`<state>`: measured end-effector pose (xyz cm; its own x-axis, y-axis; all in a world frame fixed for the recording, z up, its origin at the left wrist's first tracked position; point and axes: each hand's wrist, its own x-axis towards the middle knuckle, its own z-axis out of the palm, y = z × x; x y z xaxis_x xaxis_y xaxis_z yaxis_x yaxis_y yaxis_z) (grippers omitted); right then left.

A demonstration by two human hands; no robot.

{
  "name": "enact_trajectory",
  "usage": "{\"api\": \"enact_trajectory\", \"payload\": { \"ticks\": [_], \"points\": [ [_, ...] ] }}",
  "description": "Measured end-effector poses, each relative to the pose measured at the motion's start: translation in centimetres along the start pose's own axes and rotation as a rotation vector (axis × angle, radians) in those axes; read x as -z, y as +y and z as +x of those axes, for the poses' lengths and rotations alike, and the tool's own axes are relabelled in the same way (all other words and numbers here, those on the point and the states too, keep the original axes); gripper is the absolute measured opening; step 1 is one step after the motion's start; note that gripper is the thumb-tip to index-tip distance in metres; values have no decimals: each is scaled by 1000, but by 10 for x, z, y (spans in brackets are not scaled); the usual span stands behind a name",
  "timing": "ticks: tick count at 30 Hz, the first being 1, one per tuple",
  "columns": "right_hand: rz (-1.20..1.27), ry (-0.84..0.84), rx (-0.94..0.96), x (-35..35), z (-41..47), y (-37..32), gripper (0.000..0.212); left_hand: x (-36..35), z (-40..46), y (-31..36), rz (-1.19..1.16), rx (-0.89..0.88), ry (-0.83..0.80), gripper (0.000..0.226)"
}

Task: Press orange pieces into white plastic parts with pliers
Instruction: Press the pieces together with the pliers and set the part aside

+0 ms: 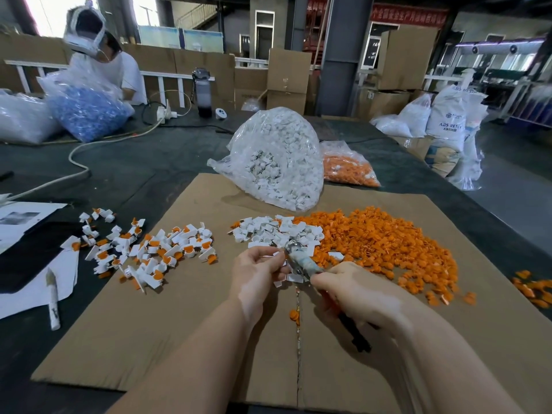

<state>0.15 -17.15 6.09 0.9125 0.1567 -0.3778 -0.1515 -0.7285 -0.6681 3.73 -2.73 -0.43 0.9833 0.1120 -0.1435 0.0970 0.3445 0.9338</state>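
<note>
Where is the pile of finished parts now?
In the head view, the pile of finished parts lies left of the left hand, at the left edge of the cardboard sheet.

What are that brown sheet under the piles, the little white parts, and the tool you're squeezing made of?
The brown sheet looks like corrugated cardboard: matte, with a fold seam down the middle. The white parts seem to be moulded plastic, smooth and slightly glossy. The pliers have a shiny, probably steel head; the right hand hides most of the handles, which look red and black, probably rubber or plastic.
</note>
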Motion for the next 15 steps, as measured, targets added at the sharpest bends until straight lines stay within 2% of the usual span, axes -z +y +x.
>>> {"api": "enact_trajectory", "payload": {
  "ticks": [9, 15],
  "points": [
    [-136, 67, 69, -9, 2, -1, 28, 3, 2, -1, 29, -7, 10, 6],
    [-38, 68, 53, -11, 3, 1, 28, 4, 1, 0, 12, 6, 13, 7]
  ]
}}
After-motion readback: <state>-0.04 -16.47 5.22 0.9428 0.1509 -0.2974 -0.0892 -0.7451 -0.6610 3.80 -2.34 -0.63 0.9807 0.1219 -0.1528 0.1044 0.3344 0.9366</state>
